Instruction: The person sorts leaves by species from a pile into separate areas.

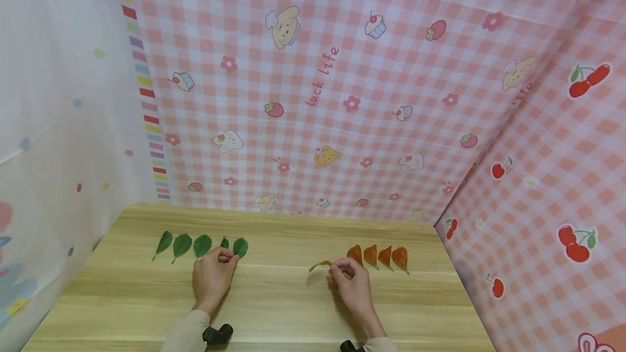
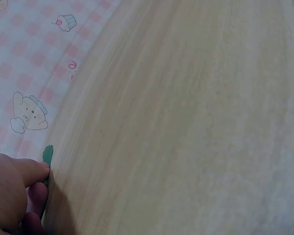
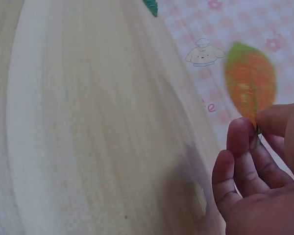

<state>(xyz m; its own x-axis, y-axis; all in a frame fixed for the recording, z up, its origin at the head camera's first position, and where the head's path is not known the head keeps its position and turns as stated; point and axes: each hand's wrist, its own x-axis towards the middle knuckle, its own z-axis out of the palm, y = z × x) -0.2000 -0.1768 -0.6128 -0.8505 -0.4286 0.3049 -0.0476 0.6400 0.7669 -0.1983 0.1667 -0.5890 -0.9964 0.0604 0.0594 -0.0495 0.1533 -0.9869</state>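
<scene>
My left hand [image 1: 212, 277] is over the left part of the table, thumb and forefinger pinching the lower end of the rightmost green leaf [image 1: 240, 246]. That leaf [image 2: 48, 155] appears as a thin green sliver beyond my fingertips in the left wrist view. To its left lie several more green leaves [image 1: 182, 245] in a row, one partly hidden behind my fingers. Between the thumb and forefinger of my right hand [image 1: 353, 288] is the stem of an orange leaf [image 3: 251, 81] with a green tip. Several orange leaves [image 1: 400, 257] lie in a row just beyond this hand.
Both rows lie on a wood-grain table [image 1: 283, 308]. Pink checked cloth [image 1: 303, 134] rises behind its far edge, with another checked cloth [image 1: 543, 189] on the right and a pale dotted one [image 1: 73, 124] on the left.
</scene>
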